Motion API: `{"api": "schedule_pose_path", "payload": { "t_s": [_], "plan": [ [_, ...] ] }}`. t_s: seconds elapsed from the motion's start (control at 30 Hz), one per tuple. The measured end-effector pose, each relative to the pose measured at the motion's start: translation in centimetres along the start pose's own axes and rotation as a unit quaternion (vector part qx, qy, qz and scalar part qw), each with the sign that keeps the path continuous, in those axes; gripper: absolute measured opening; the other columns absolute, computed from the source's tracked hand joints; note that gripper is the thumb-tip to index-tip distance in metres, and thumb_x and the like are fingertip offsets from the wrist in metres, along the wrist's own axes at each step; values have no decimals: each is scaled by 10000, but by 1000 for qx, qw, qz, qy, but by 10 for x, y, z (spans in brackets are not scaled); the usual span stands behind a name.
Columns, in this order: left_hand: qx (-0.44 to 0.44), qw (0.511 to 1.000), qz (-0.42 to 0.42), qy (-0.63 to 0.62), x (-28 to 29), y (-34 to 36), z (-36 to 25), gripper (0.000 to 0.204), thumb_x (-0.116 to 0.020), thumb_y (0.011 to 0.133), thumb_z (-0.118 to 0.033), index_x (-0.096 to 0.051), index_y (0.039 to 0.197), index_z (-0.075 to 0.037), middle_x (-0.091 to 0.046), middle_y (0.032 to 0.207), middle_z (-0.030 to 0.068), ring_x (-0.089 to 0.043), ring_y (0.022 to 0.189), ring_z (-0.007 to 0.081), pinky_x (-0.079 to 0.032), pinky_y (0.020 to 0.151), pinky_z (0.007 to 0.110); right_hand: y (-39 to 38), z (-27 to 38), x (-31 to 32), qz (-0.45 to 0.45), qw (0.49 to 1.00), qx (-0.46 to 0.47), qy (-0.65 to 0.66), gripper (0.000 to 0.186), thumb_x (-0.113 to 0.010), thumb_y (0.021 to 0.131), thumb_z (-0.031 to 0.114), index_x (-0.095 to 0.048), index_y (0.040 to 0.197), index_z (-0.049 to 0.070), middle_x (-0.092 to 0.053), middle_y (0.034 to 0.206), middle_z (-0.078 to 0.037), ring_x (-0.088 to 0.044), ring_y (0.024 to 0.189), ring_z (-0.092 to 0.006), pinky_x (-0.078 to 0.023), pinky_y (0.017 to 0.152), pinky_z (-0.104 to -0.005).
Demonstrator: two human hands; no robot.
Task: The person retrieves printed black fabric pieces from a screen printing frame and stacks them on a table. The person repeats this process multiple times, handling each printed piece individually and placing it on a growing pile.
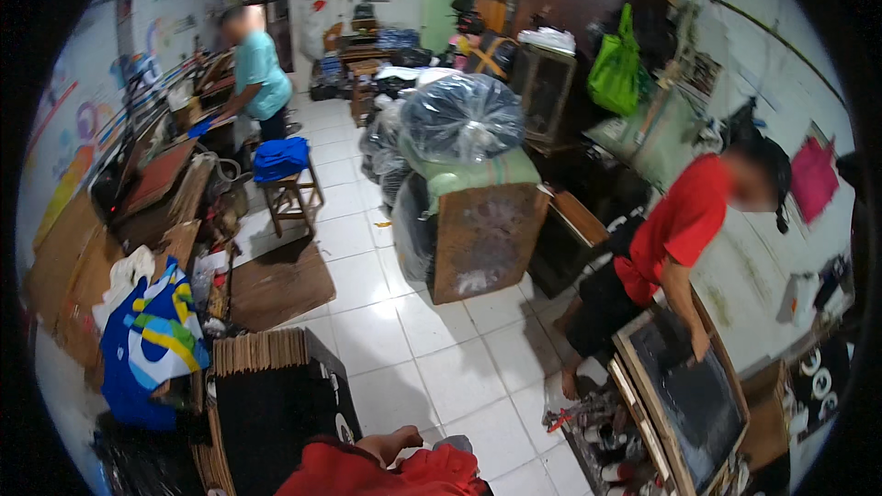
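Note:
Neither of my hands shows in the head view. Along the lower edge lies the red cloth [367, 473] of my own clothing, with a patch of bare skin [393, 444] beyond it that looks like a foot on the tiles. Just left of it, nearest to my body, is a stack of upright brown boards [262, 352] with black fabric [266, 404] over it. A blue, white and yellow patterned cloth [156, 340] hangs farther left.
At right a person in red [684, 220] bends over a framed screen [689, 395]. Farther off, a person in light blue [262, 73] works at the left bench. A wooden stool [292, 188] holds blue cloth [280, 158]. Bulging plastic bags [464, 119] stand behind a brown board [487, 243].

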State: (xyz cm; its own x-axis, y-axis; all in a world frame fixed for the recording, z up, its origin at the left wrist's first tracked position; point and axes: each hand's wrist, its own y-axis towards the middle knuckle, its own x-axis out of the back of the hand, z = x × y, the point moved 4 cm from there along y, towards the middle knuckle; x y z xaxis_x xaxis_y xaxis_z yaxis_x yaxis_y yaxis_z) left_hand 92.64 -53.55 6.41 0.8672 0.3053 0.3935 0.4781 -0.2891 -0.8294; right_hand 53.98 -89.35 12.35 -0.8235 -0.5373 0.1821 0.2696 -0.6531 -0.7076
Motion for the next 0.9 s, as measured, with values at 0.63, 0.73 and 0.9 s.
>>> {"api": "schedule_pose_path", "payload": {
  "t_s": [0.63, 0.73, 0.9],
  "plan": [
    [-164, 977, 86, 105, 34, 41, -187, 269, -678, 751, -299, -659, 706, -35, -622, 645, 53, -576, 592, 153, -468, 557, 282, -80, -289, -92, -101, 986, -124, -37, 246, -591, 784, 209, -641, 997, 97, -663, 884, -145, -657, 756, -231, -514, 576, -380],
    [-144, 979, 114, 92, 18, 31, -196, 245, -681, 780, -255, -610, 893, -51, -616, 747, 38, -558, 610, 111, -414, 488, 244, -84, -298, -104, -113, 987, -98, -52, 257, -593, 782, 203, -642, 1011, 98, -666, 873, -146, -659, 751, -231, -514, 573, -383],
    [-124, 970, 154, 138, -3, 35, -161, 206, -667, 776, -246, -638, 809, -44, -624, 754, 56, -579, 656, 136, -448, 531, 270, -82, -292, -122, -128, 930, 136, -317, 276, -596, 779, 193, -644, 1034, 99, -671, 856, -148, -662, 744, -230, -513, 567, -387]
  ]
}}
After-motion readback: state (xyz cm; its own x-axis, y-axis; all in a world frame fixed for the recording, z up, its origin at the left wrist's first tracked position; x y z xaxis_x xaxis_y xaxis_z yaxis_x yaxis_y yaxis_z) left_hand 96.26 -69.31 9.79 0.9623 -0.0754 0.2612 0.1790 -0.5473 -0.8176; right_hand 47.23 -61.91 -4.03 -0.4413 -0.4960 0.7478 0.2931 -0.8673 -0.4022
